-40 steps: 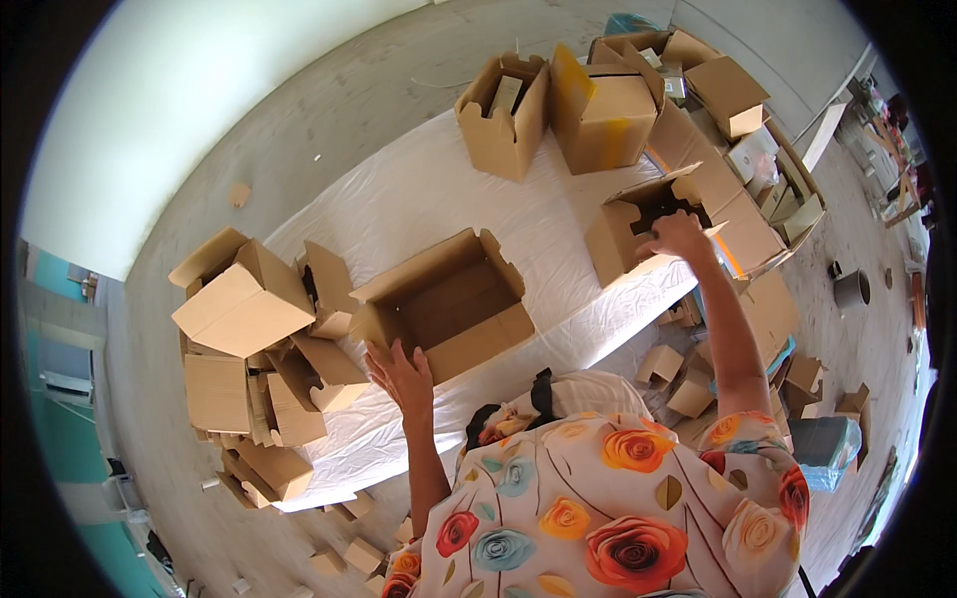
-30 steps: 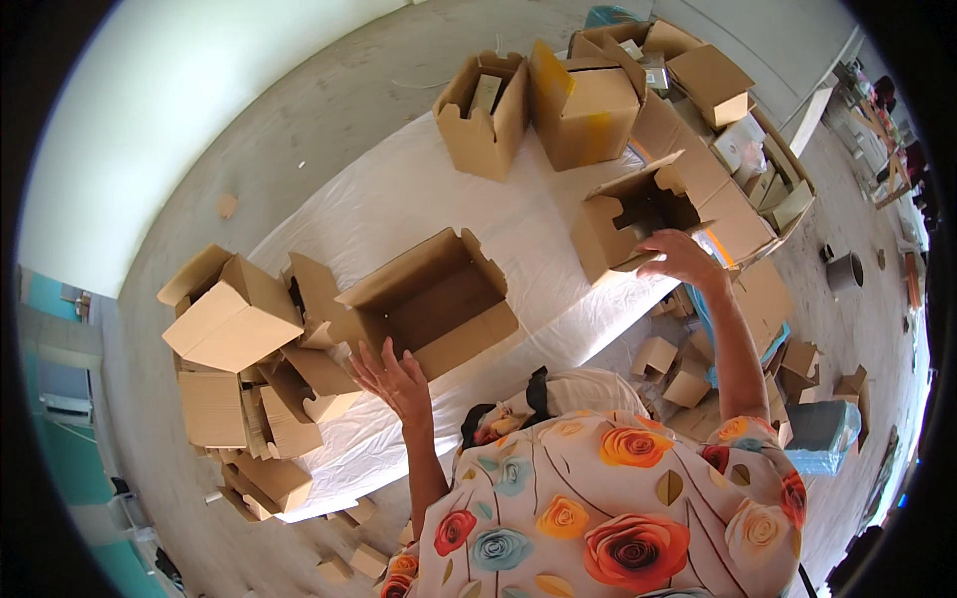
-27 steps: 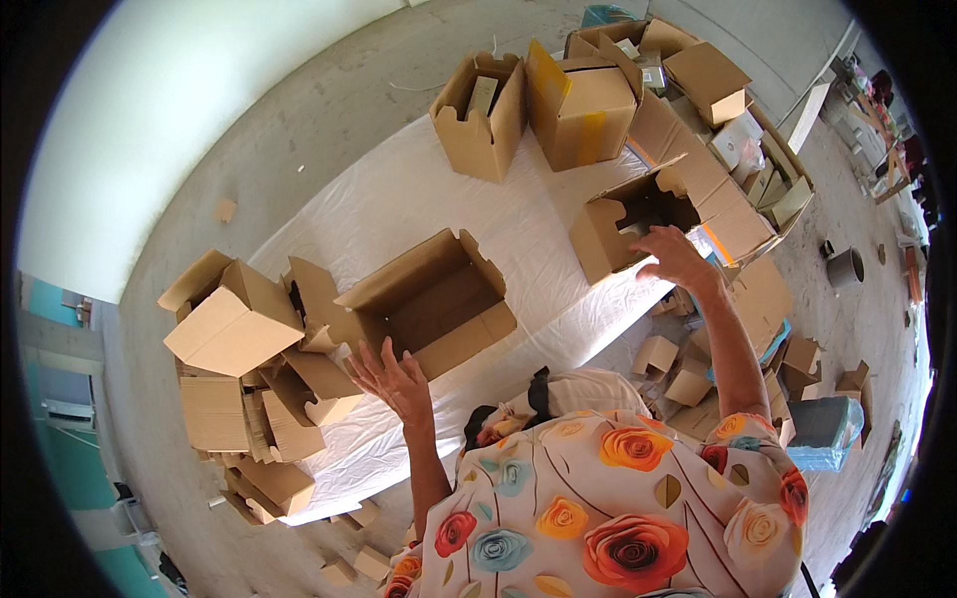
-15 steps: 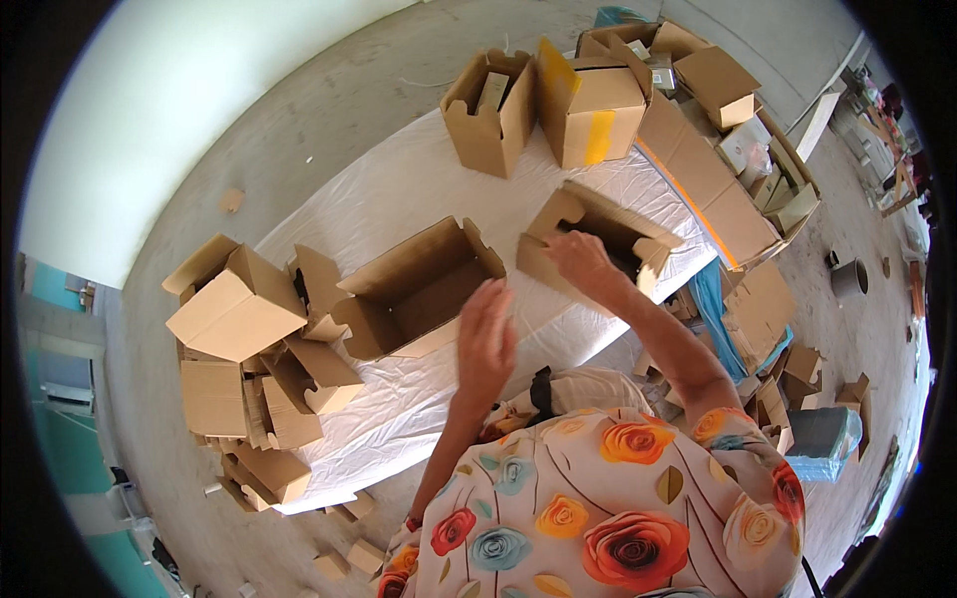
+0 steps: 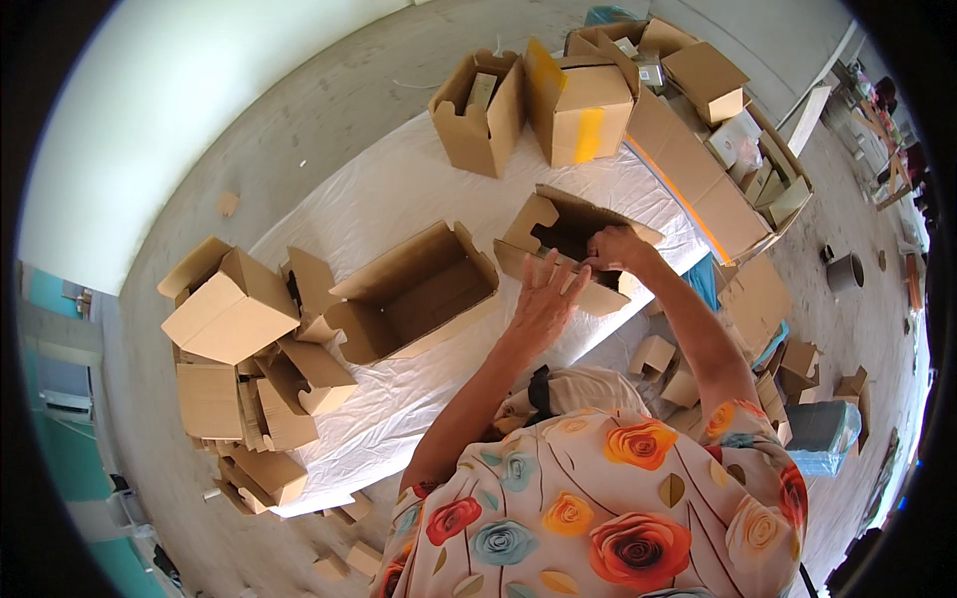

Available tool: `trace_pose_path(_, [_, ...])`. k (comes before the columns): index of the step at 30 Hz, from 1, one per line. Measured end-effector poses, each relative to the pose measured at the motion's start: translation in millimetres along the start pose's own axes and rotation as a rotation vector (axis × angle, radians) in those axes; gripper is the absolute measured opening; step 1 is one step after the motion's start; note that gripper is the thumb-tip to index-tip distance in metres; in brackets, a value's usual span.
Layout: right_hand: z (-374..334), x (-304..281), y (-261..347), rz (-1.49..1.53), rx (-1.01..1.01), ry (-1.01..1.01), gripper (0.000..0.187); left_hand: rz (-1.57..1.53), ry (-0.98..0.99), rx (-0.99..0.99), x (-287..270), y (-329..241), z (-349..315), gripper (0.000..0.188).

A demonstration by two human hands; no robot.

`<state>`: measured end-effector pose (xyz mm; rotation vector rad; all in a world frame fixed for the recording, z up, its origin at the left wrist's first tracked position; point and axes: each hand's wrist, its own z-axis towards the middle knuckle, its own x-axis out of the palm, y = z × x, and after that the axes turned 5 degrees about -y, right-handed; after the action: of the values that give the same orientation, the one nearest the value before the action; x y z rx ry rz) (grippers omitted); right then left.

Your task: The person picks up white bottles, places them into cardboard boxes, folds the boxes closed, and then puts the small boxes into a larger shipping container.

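Note:
An open-topped cardboard box (image 5: pixel 525 224) with notched end walls stands on the white-covered table, in front of me. My right hand (image 5: pixel 620 249) is closed, its fingers bent over the near wall of this box and partly hidden inside. Against the outside of the same wall lies my left hand (image 5: pixel 548 297), fingers stretched and spread. Just to the left, a second open cardboard box (image 5: pixel 439 334) shows a bare brown inside; neither hand touches it.
Stacked cartons (image 5: pixel 234 309) crowd the table's left end. Two upright boxes stand at the back, one with yellow tape (image 5: pixel 590 135). Beyond the right edge is a large carton (image 5: pixel 678 179) full of smaller boxes. Loose cartons and a dark bucket (image 5: pixel 845 272) are on the floor.
My left hand has moved right, from beside the left box to the near wall of the right one. My right hand has shifted right along that box, which now sits slightly turned.

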<state>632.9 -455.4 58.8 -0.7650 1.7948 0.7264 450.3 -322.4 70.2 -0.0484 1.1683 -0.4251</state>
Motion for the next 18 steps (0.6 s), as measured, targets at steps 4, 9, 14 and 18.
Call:
trace_pose_path(4, [-31, -29, 11, -0.096, -0.005, -0.013, 0.041, 0.077, -0.038, -0.059, 10, 3, -9, 0.055])
trace_pose_path(9, [-80, -31, 13, -0.141, 0.14, -0.022, 0.056, 0.023, -0.022, -0.101, 1, -2, -16, 0.052])
trace_pose_path(14, [-75, 91, -16, -0.181, 0.026, -0.323, 0.069, 0.013, 0.071, -0.05, 2, 1, -29, 0.053])
trace_pose_path(18, [-57, 87, -6, 0.069, 0.089, -0.15, 0.074, -0.042, 0.138, -0.036, 14, -3, -48, 0.055])
